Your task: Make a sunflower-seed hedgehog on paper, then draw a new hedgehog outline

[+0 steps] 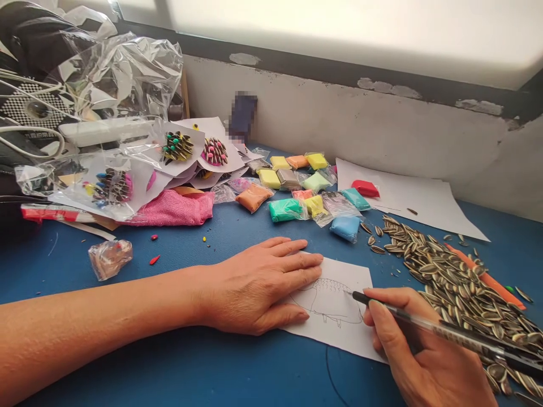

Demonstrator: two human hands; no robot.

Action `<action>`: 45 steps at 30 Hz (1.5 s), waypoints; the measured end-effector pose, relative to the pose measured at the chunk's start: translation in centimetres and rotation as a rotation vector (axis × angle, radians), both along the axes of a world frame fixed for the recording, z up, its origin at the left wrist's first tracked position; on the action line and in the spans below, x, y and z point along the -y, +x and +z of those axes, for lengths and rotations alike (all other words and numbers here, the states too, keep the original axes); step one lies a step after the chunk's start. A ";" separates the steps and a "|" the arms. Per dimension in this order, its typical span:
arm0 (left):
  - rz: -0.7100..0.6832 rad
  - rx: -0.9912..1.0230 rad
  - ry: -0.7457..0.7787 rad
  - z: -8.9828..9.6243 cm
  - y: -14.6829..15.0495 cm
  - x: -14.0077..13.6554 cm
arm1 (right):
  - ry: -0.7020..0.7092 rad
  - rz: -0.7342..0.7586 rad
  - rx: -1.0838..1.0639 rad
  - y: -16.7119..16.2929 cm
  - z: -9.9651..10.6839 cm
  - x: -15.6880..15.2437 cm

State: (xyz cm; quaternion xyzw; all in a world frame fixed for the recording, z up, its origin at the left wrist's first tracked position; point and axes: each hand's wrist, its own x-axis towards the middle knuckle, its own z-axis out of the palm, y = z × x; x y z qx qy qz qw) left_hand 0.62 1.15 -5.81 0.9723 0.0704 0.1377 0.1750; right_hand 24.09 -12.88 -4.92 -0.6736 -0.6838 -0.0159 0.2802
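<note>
A small white sheet of paper (343,333) lies on the blue table with a line drawing (335,302) of a rounded animal on it. Rows of small curved marks fill the upper part of its body, and short legs show below. My left hand (263,288) rests flat on the sheet's left side, fingers stretched out, covering part of the drawing. In my right hand (419,345) is a black pen (424,322) with a clear barrel. Its tip meets the drawing, or hovers just over it, near the right end of the marks.
Sunflower seeds (458,282) are heaped at the right around an orange strip (487,277). Bagged coloured clay (286,210) lies behind the sheet. White paper (416,192) is at the wall. At the left are a pink towel (173,208), seed-decorated papers (215,151) and plastic bags (123,73).
</note>
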 end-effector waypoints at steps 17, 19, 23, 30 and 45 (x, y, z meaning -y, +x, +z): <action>0.008 -0.023 0.014 0.2 0.0 0.0 | 0.049 0.022 0.011 -0.1 0.0 0.1; 0.011 -0.024 0.020 0.2 0.0 0.0 | 0.070 0.005 0.050 0.0 -0.1 0.0; 0.010 -0.030 0.072 0.1 -0.1 0.0 | 0.082 -0.005 0.104 0.3 -0.1 0.0; 0.003 0.006 0.105 0.1 0.0 0.1 | 0.074 0.024 0.133 0.3 -0.2 -0.3; -0.001 -0.008 0.109 0.1 -0.1 0.1 | 0.037 0.022 0.066 0.2 -0.3 -0.1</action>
